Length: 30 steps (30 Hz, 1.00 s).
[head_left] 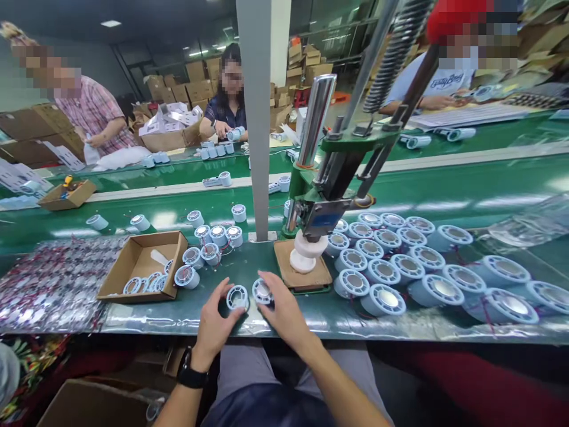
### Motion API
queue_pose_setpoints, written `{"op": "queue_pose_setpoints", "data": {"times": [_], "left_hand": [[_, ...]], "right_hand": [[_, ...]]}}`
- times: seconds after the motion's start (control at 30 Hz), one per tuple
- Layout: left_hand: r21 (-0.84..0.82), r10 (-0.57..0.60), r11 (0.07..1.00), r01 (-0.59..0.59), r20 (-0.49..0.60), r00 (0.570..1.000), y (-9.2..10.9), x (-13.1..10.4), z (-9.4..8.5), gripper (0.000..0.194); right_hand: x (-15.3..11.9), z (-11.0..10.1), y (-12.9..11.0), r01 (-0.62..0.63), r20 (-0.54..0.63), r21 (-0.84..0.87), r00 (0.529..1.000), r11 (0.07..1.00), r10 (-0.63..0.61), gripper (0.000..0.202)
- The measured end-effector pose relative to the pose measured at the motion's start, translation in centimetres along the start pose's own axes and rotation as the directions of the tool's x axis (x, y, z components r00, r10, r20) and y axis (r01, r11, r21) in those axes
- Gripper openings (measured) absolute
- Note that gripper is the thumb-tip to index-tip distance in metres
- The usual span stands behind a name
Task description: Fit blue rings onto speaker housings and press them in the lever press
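My left hand (216,316), with a black watch on its wrist, curls its thumb and fingers around a light-blue round plastic housing (237,296) with a slotted rim. Close beside it, my right hand (284,311) grips a second light-blue round housing (262,292) by its right side. Both are low over the green bench, near its front edge. Just beyond my right hand stands a hand press (326,216) with a white round pressing head (306,252) over a brown board (284,267).
Left, a cardboard box (140,249) holds several light-blue rings; beyond it lie wrapped silvery parts (48,284). Several assembled housings (384,270) crowd the right, others (217,236) stand behind the box. A grey post (258,118) rises ahead. Several co-workers sit or stand across the line.
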<state>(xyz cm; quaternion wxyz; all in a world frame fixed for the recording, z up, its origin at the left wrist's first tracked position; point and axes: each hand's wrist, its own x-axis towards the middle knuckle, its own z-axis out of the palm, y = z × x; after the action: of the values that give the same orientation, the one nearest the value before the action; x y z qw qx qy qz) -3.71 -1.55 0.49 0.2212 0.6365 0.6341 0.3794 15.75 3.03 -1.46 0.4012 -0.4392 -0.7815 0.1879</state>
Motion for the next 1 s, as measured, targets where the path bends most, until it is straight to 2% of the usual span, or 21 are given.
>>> {"op": "queue_pose_setpoints", "data": {"times": [0.1, 0.2, 0.3, 0.4, 0.63, 0.8, 0.93, 1.0], "left_hand": [[-0.073, 0.045, 0.996, -0.043, 0.017, 0.999, 2.8, -0.4, 1.4, 0.079], [0.031, 0.162, 0.986, -0.165, 0.071, 0.984, 5.0, 0.0, 2.6, 0.083], [0.115, 0.217, 0.967, -0.228, 0.096, 0.971, 5.8, 0.5, 3.3, 0.079], [0.109, 0.225, 0.966, -0.235, 0.095, 0.970, 5.4, 0.5, 3.4, 0.076], [0.024, 0.141, 0.990, -0.142, 0.044, 0.989, 4.8, -0.2, 4.0, 0.066], [-0.061, 0.023, 0.998, -0.025, -0.039, 0.999, 4.8, -0.9, 5.4, 0.067], [-0.067, 0.053, 0.996, -0.057, -0.060, 0.997, 4.2, -1.6, 6.5, 0.060], [-0.093, 0.067, 0.993, -0.070, -0.031, 0.997, 3.7, -1.8, 6.7, 0.054]], "right_hand": [[-2.9, 1.1, -0.5, -0.032, -0.178, 0.052, 0.983, 0.998, 0.041, 0.059], [-3.7, 1.8, -1.1, -0.056, -0.300, 0.021, 0.952, 0.998, 0.060, 0.053], [-3.3, 1.9, -1.4, -0.054, -0.364, -0.034, 0.931, 0.998, 0.038, 0.050], [-3.0, 1.7, -1.5, -0.040, -0.387, -0.060, 0.922, 0.997, 0.014, 0.049], [-3.4, 1.9, -1.3, -0.072, -0.367, -0.014, 0.928, 0.997, 0.062, 0.056], [-3.1, 1.5, -1.7, -0.046, -0.309, -0.078, 0.951, 0.996, 0.020, 0.041], [-3.0, 1.3, -1.2, -0.001, -0.229, -0.151, 0.973, 0.989, -0.034, 0.041], [-3.1, 0.4, -0.9, 0.035, -0.130, -0.179, 0.990, 0.983, -0.059, 0.047]]}}
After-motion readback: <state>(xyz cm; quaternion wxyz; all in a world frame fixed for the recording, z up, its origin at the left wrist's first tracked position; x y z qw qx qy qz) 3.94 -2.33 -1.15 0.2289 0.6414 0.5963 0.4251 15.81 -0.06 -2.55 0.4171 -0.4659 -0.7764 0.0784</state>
